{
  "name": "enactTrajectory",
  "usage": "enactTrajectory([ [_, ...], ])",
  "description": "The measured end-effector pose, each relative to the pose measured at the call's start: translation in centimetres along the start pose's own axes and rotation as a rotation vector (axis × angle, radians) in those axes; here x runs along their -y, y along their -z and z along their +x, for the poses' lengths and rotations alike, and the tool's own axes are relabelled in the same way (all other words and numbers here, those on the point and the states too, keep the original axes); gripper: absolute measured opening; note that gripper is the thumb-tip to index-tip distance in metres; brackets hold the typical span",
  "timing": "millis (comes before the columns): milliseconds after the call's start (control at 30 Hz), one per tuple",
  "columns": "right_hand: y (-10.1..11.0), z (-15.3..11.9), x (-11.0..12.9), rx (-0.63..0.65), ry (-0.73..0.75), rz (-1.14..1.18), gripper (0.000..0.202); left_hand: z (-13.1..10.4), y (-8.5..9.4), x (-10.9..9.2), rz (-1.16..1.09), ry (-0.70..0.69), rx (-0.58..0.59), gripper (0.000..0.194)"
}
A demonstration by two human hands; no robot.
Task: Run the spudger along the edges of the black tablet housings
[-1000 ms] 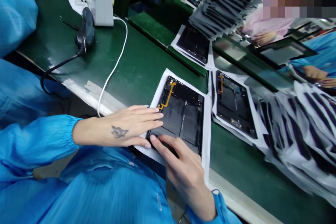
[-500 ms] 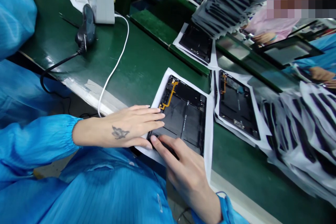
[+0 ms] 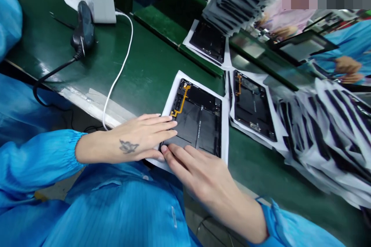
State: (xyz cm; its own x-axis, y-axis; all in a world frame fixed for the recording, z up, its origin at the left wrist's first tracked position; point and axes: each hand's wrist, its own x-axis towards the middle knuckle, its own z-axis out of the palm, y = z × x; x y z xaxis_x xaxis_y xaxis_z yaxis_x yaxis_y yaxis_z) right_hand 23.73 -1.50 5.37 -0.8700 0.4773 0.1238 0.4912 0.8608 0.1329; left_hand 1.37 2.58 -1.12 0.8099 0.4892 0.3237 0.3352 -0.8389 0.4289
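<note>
An opened tablet (image 3: 189, 123) with dark inner parts lies on a white sheet (image 3: 225, 135) at the bench's front edge. An orange ribbon cable (image 3: 183, 104) runs along its left side. My left hand (image 3: 142, 135) rests flat over the tablet's left edge, fingers stretched out. Across the near edge lies my right hand (image 3: 199, 170), its fingers extended close together and pressed down on the tablet. The two thumbs nearly meet at the tablet's near left corner. My right hand and forearm hide most of the near edge.
Another opened tablet (image 3: 255, 106) lies right on white sheets, with a third (image 3: 209, 42) farther back. Sheet-interleaved stacks stand at the right (image 3: 327, 139) and back (image 3: 240, 0). A black handheld device (image 3: 83, 31) and white cable (image 3: 124, 60) are left. Other people work nearby.
My right hand has gone from bent fingers at the tablet's near edge to straighter fingers laid across it. My left hand stays on the left edge. The view has shifted slightly.
</note>
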Motion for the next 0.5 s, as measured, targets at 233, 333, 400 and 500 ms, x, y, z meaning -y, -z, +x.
enactTrajectory([
  [233,0.08,0.23,0.76,-0.009,0.004,-0.067,0.028,-0.21,0.83,-0.32,0.029,0.005,0.044,0.055],
  [333,-0.25,0.48,0.84,-0.031,-0.013,-0.086,0.025,-0.10,0.88,-0.27,0.046,-0.015,0.053,0.055],
  [400,-0.39,0.54,0.72,-0.010,-0.040,-0.069,0.020,-0.03,0.73,-0.09,0.048,-0.027,0.049,0.056],
  [500,-0.03,-0.03,0.58,-0.001,-0.105,0.077,0.024,-0.44,0.55,0.22,0.063,-0.017,0.032,0.060],
])
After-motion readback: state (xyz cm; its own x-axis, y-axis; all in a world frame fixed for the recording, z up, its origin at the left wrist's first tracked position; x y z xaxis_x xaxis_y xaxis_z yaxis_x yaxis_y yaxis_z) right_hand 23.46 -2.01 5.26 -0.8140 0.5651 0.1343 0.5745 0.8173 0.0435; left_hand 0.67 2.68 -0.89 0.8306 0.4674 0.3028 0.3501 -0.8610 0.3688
